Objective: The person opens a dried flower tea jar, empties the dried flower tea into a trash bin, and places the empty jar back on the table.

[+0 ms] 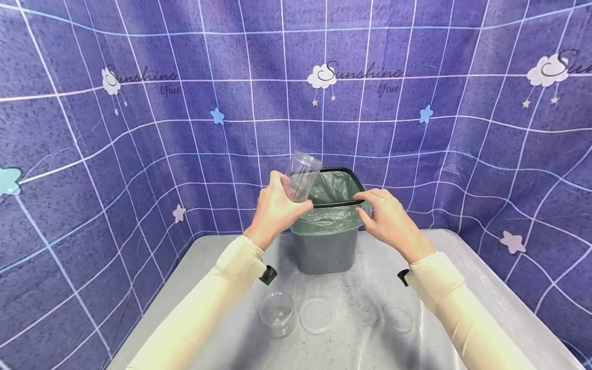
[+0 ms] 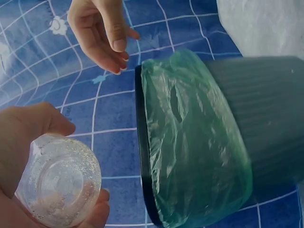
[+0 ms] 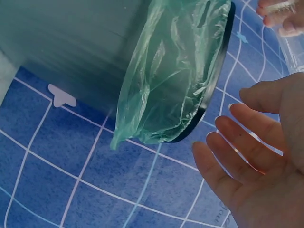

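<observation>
My left hand [image 1: 277, 208] grips a tall clear plastic cup [image 1: 305, 172] at the left side of a grey trash bin [image 1: 326, 252]. The cup leans to one side, its round base [image 2: 59, 183] showing in the left wrist view. A green plastic bag [image 2: 190, 147] lines the bin and folds down over its black rim [image 1: 339, 204]. Beside the right part of that rim is my right hand [image 1: 388, 218], holding nothing. Its fingers [image 3: 247, 147] are spread and slightly bent in the right wrist view, apart from the bag there.
On the grey table [image 1: 208, 318] in front of the bin stands a clear round container [image 1: 278, 321]. A round translucent lid [image 1: 317, 315] lies next to it, and another clear disc [image 1: 399, 319] is farther right. A blue checked curtain [image 1: 259, 97] hangs behind and around the table.
</observation>
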Demonstrator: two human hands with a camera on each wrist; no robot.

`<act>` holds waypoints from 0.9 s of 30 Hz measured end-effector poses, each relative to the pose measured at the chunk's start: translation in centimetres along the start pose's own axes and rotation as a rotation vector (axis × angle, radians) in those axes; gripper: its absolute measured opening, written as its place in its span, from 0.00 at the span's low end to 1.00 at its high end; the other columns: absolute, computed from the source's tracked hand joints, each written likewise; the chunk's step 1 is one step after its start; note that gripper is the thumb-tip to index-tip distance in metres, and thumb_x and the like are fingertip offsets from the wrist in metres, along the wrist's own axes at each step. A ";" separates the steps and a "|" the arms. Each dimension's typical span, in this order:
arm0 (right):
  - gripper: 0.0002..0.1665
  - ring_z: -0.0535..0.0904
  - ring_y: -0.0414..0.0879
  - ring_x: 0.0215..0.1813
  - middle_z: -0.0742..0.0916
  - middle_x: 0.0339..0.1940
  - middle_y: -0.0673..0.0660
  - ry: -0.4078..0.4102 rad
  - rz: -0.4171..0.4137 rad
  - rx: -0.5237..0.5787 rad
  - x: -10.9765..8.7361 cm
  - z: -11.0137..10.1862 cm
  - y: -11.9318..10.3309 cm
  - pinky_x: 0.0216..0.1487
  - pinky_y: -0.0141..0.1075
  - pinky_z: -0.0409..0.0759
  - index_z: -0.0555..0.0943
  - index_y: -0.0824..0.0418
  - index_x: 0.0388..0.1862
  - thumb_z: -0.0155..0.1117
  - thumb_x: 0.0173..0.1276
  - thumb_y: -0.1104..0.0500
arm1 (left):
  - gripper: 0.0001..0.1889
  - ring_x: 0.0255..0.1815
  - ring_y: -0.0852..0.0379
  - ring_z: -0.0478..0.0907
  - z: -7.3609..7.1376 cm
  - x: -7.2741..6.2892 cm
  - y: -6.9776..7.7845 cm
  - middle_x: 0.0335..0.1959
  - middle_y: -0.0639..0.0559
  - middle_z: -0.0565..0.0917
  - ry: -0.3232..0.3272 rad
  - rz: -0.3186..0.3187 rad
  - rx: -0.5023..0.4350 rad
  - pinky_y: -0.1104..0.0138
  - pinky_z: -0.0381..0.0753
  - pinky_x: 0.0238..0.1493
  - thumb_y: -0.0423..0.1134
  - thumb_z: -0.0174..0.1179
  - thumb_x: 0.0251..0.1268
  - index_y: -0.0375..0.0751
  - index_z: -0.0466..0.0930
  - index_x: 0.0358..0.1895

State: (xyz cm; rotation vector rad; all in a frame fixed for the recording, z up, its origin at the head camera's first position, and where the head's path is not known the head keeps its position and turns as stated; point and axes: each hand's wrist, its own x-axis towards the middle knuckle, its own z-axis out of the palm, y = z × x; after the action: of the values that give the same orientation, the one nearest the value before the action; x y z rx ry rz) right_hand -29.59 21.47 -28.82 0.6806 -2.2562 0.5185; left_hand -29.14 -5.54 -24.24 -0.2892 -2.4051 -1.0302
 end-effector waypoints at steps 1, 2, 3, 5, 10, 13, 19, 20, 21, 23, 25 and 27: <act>0.17 0.80 0.63 0.58 0.88 0.52 0.64 0.006 0.000 0.002 -0.1 -0.1 0.0 0.60 0.56 0.77 0.85 0.65 0.55 0.68 0.68 0.63 | 0.35 0.41 0.50 0.81 0.0 -0.2 -0.1 0.39 0.55 0.83 -0.002 -0.005 -0.011 0.57 0.81 0.40 0.52 0.74 0.40 0.48 0.68 0.53; 0.17 0.80 0.63 0.57 0.88 0.52 0.64 0.011 0.003 0.005 -0.2 -0.2 -0.1 0.60 0.56 0.77 0.85 0.65 0.55 0.68 0.68 0.63 | 0.34 0.41 0.51 0.81 0.1 -0.4 -0.1 0.39 0.55 0.83 -0.002 -0.007 -0.022 0.58 0.81 0.40 0.52 0.74 0.40 0.48 0.68 0.52; 0.17 0.81 0.63 0.57 0.88 0.51 0.64 0.015 0.004 0.006 -0.3 -0.3 -0.1 0.59 0.56 0.77 0.85 0.65 0.55 0.68 0.68 0.63 | 0.34 0.41 0.51 0.81 0.1 -0.6 -0.1 0.40 0.56 0.83 -0.001 -0.011 -0.035 0.58 0.80 0.40 0.52 0.75 0.40 0.48 0.68 0.52; 0.17 0.81 0.63 0.56 0.88 0.51 0.64 0.021 0.003 0.005 -0.5 -0.4 -0.1 0.59 0.56 0.77 0.85 0.65 0.55 0.68 0.68 0.62 | 0.34 0.41 0.52 0.81 0.2 -1.0 -0.2 0.40 0.56 0.83 0.002 -0.016 -0.057 0.59 0.80 0.41 0.52 0.75 0.41 0.48 0.68 0.51; 0.17 0.81 0.62 0.54 0.89 0.49 0.63 0.045 -0.001 0.012 -1.2 -0.7 -0.2 0.57 0.54 0.78 0.86 0.65 0.54 0.68 0.67 0.63 | 0.34 0.42 0.53 0.80 0.6 -1.8 -0.4 0.41 0.57 0.84 0.011 -0.025 -0.107 0.59 0.79 0.43 0.52 0.77 0.41 0.46 0.70 0.52; 0.16 0.82 0.61 0.53 0.89 0.48 0.62 0.067 -0.003 0.019 -1.7 -0.9 -0.4 0.57 0.54 0.78 0.86 0.65 0.53 0.68 0.67 0.63 | 0.34 0.42 0.54 0.80 0.8 -2.3 -0.4 0.41 0.57 0.84 0.019 -0.021 -0.129 0.59 0.79 0.44 0.52 0.78 0.42 0.46 0.71 0.52; 0.16 0.82 0.61 0.51 0.89 0.47 0.63 0.105 -0.005 0.024 -2.6 -1.3 -0.7 0.55 0.55 0.79 0.86 0.66 0.52 0.67 0.66 0.64 | 0.32 0.41 0.54 0.77 1.5 -3.4 -0.4 0.42 0.55 0.82 0.017 0.011 -0.167 0.60 0.77 0.44 0.51 0.78 0.42 0.48 0.72 0.50; 0.16 0.82 0.60 0.51 0.89 0.47 0.63 0.111 -0.007 0.023 -2.7 -1.3 -0.7 0.55 0.55 0.79 0.86 0.66 0.51 0.67 0.66 0.64 | 0.32 0.41 0.54 0.76 1.7 -3.6 -0.3 0.41 0.54 0.81 0.016 0.019 -0.168 0.60 0.76 0.44 0.51 0.78 0.42 0.48 0.72 0.50; 0.15 0.83 0.60 0.50 0.89 0.46 0.63 0.116 -0.006 0.022 -2.9 -1.4 -0.7 0.54 0.55 0.79 0.87 0.66 0.51 0.67 0.66 0.64 | 0.32 0.41 0.53 0.76 1.9 -3.8 -0.3 0.41 0.54 0.80 0.016 0.031 -0.168 0.60 0.76 0.44 0.51 0.79 0.42 0.47 0.72 0.50; 0.15 0.83 0.60 0.49 0.89 0.46 0.62 0.121 -0.007 0.018 -3.1 -1.5 -0.7 0.53 0.54 0.79 0.87 0.66 0.50 0.67 0.65 0.64 | 0.32 0.40 0.53 0.76 2.4 -4.3 -0.3 0.40 0.53 0.79 0.014 0.050 -0.164 0.60 0.76 0.44 0.51 0.79 0.42 0.47 0.73 0.50; 0.14 0.83 0.59 0.48 0.90 0.45 0.62 0.126 -0.007 0.016 -3.4 -1.6 -0.6 0.52 0.54 0.80 0.87 0.66 0.49 0.67 0.65 0.64 | 0.32 0.40 0.53 0.75 2.9 -4.7 -0.3 0.39 0.52 0.78 0.006 0.063 -0.169 0.60 0.76 0.43 0.51 0.79 0.41 0.46 0.74 0.50; 0.14 0.83 0.59 0.48 0.90 0.44 0.62 0.126 -0.005 0.015 -3.7 -1.7 -0.6 0.51 0.53 0.80 0.87 0.66 0.49 0.67 0.66 0.65 | 0.32 0.40 0.52 0.75 3.5 -5.3 -0.3 0.38 0.52 0.77 -0.008 0.071 -0.172 0.60 0.75 0.43 0.52 0.80 0.41 0.45 0.74 0.49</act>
State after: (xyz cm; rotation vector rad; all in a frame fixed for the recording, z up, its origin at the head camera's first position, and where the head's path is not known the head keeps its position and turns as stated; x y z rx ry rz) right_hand -26.13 23.08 -30.27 0.6433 -2.1340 0.5607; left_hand -26.05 -3.23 -29.23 -0.4365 -2.2986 -1.2071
